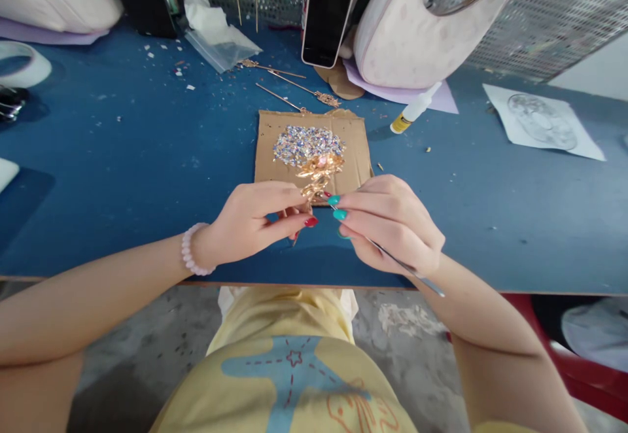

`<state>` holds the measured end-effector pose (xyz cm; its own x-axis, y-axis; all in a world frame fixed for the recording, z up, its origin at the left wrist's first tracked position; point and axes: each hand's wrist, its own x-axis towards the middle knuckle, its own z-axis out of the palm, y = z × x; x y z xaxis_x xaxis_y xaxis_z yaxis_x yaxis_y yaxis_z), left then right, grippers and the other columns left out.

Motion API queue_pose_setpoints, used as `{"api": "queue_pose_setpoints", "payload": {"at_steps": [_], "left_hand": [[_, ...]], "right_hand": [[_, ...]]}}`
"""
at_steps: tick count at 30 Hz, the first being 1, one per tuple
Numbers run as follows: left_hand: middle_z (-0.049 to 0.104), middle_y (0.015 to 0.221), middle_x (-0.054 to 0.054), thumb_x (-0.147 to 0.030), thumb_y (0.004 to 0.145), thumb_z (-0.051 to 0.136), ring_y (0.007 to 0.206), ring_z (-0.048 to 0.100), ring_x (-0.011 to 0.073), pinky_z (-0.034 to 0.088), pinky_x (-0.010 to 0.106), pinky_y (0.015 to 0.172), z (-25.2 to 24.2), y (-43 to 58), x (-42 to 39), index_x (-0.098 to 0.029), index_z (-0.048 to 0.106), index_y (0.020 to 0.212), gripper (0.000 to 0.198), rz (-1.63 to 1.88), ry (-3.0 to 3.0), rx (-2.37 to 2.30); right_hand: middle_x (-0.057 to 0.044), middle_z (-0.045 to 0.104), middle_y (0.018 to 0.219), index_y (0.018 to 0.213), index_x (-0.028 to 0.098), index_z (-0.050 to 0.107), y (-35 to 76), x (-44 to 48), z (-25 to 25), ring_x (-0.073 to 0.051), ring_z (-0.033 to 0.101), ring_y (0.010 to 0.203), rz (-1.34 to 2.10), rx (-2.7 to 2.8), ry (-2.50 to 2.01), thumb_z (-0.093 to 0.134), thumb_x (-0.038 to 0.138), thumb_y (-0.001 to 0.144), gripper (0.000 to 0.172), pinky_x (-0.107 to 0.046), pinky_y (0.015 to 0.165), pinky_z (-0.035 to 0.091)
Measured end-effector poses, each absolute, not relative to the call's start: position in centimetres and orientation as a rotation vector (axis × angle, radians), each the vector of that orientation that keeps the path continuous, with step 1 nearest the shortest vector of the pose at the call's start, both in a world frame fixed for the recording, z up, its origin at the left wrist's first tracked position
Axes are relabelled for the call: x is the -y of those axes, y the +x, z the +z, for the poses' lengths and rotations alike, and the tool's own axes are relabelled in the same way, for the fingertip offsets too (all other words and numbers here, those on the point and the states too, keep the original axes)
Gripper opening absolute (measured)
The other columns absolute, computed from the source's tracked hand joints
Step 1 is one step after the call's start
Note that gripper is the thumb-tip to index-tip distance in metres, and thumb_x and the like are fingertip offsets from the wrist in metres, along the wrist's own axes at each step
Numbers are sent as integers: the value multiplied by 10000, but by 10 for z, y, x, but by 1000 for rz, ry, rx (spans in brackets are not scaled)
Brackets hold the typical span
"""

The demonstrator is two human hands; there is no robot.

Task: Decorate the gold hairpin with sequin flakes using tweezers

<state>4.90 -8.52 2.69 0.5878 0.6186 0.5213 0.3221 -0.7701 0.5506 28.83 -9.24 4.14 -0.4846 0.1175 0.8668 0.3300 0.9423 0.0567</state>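
Observation:
Between its thumb and fingers, my left hand (255,220) grips a gold flower-shaped hairpin (318,170) with a pinkish centre, held over the cardboard's near edge. My right hand (397,224) is closed on slim metal tweezers (407,267), whose tips are at the lower part of the hairpin; fingers partly hide them. Whether the tips hold anything is too small to tell. Behind the hairpin, a pile of small blue, white and clear rhinestones (301,142) lies on the piece of cardboard (267,168).
More gold hairpins (326,99) lie beyond the cardboard. A glue bottle (409,114) rests to the right, near a printed paper (544,122). At the back are a phone (331,11), a pale handbag (422,34) and a plastic bag (220,44). A tape roll (34,67) lies far left.

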Motion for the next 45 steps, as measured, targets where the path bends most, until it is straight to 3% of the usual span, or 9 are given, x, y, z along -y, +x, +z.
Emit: {"api": "queue_pose_setpoints", "payload": {"at_steps": [15,29,38,45], "left_hand": [[807,754,-54,-376,1176,539,665,757,89,551,179,658,31,49,86,-236,724,872,382,1056,2506,-756],[824,810,-47,-370,1186,516,711,758,78,549,157,713,30,51,88,-221,724,978,330,1192,2687,-690],[786,754,-46,-369,1185,516,694,727,97,524,183,674,28,47,87,-240,711,922,352,1073,2657,-756],[772,705,-48,-325,1150,571,657,724,112,530,208,649,29,47,87,-265,744,880,326,981,2544,-791]], "right_hand": [[-83,845,877,929,182,706,289,92,46,-178,794,752,-299,2102,-309,615,189,1102,196,-318,653,676],[-105,851,950,1010,166,727,290,103,51,-203,818,810,-249,2151,-394,647,176,1081,107,-333,690,690],[-102,836,982,1033,133,756,286,108,52,-185,823,900,73,2041,-507,649,118,1066,113,-314,813,714],[-69,841,885,944,159,771,283,99,47,-165,843,852,518,1934,-506,687,235,1087,183,-270,775,707]]}}
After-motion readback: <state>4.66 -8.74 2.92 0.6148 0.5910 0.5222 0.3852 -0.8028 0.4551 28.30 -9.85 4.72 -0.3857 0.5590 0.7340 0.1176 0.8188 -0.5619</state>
